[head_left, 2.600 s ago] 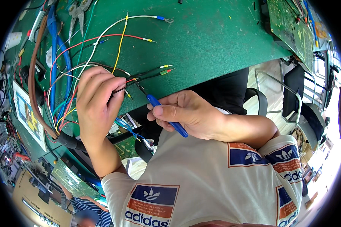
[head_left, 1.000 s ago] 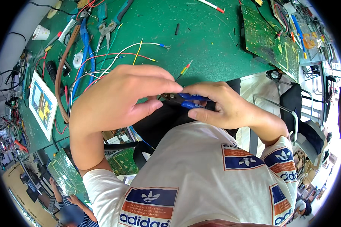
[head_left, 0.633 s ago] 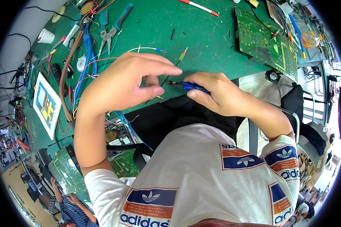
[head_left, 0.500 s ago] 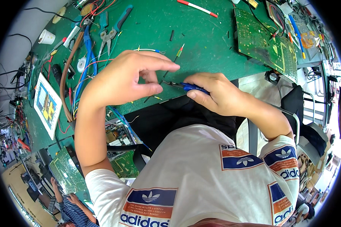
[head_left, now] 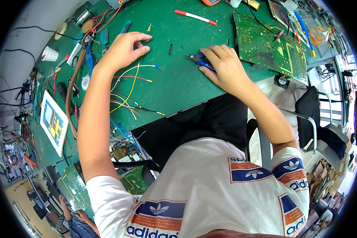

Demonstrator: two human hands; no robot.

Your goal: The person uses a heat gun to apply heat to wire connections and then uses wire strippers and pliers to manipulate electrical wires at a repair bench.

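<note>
Bright, even light, soft shadows, sharp centre, strong fisheye bending toward the dark rim.

A green workbench (head_left: 174, 91) carries loose coloured wires (head_left: 131, 85), a circuit board (head_left: 265, 43), blue-handled cutters (head_left: 198, 60) and a red marker (head_left: 195, 17).

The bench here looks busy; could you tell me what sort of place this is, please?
Most likely an electronics repair or assembly bench: a green mat strewn with loose wires, a bare circuit board, and blue-handled cutters under the right hand.
</note>
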